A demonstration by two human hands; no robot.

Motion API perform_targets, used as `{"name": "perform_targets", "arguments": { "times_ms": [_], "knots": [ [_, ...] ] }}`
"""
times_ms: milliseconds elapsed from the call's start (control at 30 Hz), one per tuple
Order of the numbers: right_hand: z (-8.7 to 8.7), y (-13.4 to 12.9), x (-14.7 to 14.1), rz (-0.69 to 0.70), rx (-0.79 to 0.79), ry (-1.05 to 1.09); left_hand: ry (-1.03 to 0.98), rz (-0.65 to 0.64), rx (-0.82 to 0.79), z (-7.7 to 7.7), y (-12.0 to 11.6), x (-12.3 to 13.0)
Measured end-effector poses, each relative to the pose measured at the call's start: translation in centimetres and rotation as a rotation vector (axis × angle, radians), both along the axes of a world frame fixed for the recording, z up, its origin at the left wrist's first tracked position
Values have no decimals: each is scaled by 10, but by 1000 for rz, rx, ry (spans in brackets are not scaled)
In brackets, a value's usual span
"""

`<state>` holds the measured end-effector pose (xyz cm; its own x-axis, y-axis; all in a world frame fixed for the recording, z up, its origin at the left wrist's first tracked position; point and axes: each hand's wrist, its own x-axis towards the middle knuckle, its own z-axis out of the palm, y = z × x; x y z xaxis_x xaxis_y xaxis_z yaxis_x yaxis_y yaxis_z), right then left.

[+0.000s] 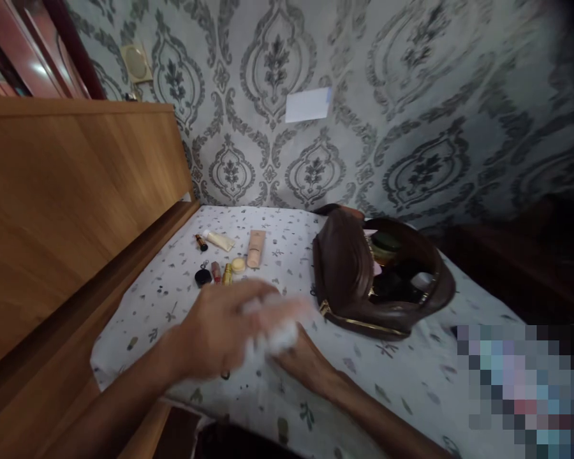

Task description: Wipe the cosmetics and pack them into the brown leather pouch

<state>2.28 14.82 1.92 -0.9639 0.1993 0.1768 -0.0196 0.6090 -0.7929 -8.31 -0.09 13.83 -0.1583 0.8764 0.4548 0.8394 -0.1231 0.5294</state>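
Observation:
My left hand (pixel 215 328) reaches in from the lower left with its fingers curled. At its fingertips is a white and pinkish thing (pixel 280 335), too smeared by motion to name. My right hand (pixel 299 357) meets it from the right, its fingers mostly hidden behind the blur. Just beyond the hands lie small cosmetics: a black round pot (pixel 203 277), a reddish small tube (pixel 215 271), a gold-coloured small bottle (pixel 228 274) and a pale yellow round jar (pixel 238 264). Farther back are a beige squeeze tube (pixel 256 248), a cream-coloured tube (pixel 220 240) and a small dark-and-gold tube (pixel 201 242).
A brown handbag (pixel 344 261) stands unzipped on the right, with things inside. Everything rests on a white printed cloth (pixel 287 242). A wooden panel (pixel 81 166) borders the left side. Behind is a patterned wall (pixel 277 146) with a white paper (pixel 308 105) on it.

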Motion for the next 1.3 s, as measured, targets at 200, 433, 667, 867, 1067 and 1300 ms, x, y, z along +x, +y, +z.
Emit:
{"name": "perform_targets", "arguments": {
  "times_ms": [200, 433, 667, 867, 1067, 1300],
  "knots": [
    [-29, 5, -16, -113, -615, -85, 181, 513, -369, -63, 60, -100],
    [-26, 12, -10, -140, -757, -91, 321, 503, -537, -104, 85, -107],
    [-34, 12, -12, -116, -731, -143, 405, 572, -565, -113, 91, -106],
    [-34, 13, -11, -106, -724, -130, 398, 640, -533, -113, 94, -102],
    [-35, 14, -12, -105, -714, -128, 353, 677, -503, -113, 98, -99],
    [-29, 14, -9, -154, -739, -31, 274, 579, -408, -102, 90, -86]
  ]
}}
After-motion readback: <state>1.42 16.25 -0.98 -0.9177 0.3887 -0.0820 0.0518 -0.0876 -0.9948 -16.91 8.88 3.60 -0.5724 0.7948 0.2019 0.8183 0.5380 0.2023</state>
